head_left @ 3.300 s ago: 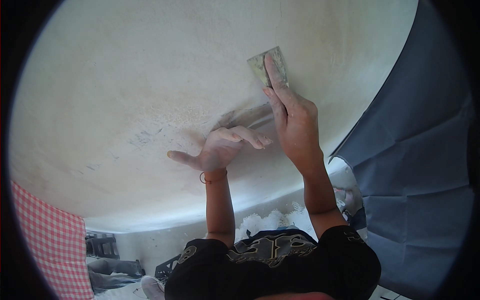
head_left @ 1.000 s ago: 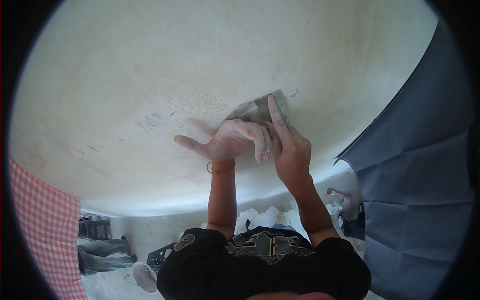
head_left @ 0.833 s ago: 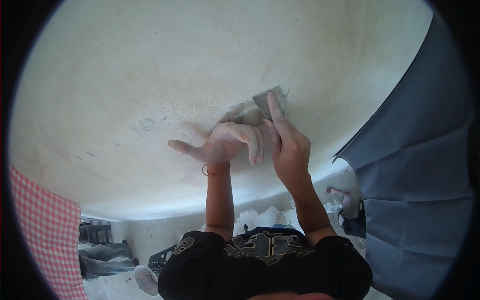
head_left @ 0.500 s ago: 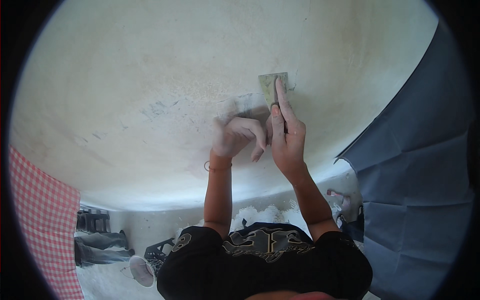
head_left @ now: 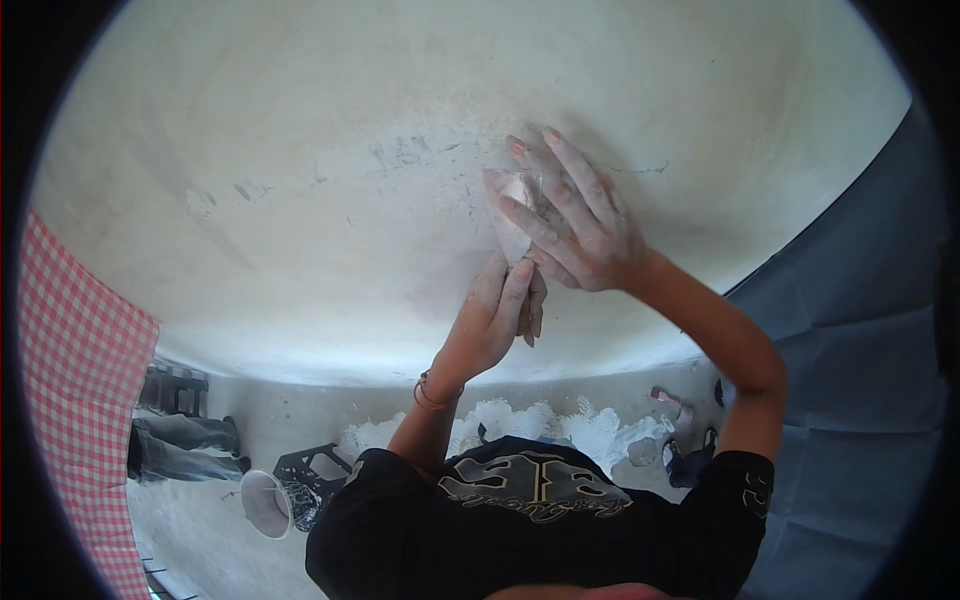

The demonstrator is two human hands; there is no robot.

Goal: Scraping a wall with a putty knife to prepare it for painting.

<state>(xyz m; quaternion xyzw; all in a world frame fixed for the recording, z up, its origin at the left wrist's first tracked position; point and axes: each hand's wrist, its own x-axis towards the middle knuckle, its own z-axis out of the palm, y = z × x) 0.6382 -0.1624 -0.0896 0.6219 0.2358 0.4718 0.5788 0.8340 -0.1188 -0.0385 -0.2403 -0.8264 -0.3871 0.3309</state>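
Note:
My left hand (head_left: pixel 488 318) is closed round the lower end of a putty knife (head_left: pixel 508 235), which points up in front of a pale wall (head_left: pixel 330 250). White paste sits on the upper part of its blade. My right hand (head_left: pixel 585 225) is spread beside and partly over the blade, fingers stretched out; whether the fingertips touch the wall, I cannot tell. White dust or paste coats both hands. Dark scuffs run across the wall left of the knife, and a thin crack shows right of my fingers. The knife's handle is mostly hidden in my left hand.
A red checked cloth (head_left: pixel 85 370) hangs at the left, a grey-blue sheet (head_left: pixel 850 350) at the right. Below are a bucket (head_left: pixel 268 505), a black stool (head_left: pixel 308 470), a person's legs (head_left: pixel 185 448), and white material (head_left: pixel 500 418) spread on the floor. Another person's feet (head_left: pixel 690 458) show at lower right.
The putty knife has passed from my right hand to my left and moved left and down. My right hand has opened and its elbow has swung outward. The view has shifted slightly.

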